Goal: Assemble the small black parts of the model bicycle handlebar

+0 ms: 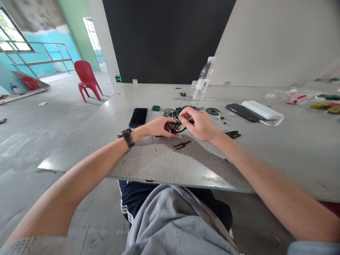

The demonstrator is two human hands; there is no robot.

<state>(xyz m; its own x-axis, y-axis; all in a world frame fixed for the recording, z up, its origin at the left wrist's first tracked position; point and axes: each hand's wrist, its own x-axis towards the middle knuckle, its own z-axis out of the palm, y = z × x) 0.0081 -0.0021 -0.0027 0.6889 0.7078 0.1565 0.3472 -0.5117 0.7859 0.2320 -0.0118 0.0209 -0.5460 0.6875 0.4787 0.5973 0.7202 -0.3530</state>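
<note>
A red chair (85, 72) stands on the grey floor (60, 88) near green and turquoise walls (72, 21) with bright windows (91, 33).

The left hand (161, 126) holds a black part (173, 127), the right hand (201, 124) beside it.

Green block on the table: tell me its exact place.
In the head view, the green block lies on the table left of centre, between the blue-edged phone and a spoked wheel, beyond the left hand.

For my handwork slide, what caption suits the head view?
Left hand holds a small black part, right hand close beside it, over a table with a bottle.
</note>
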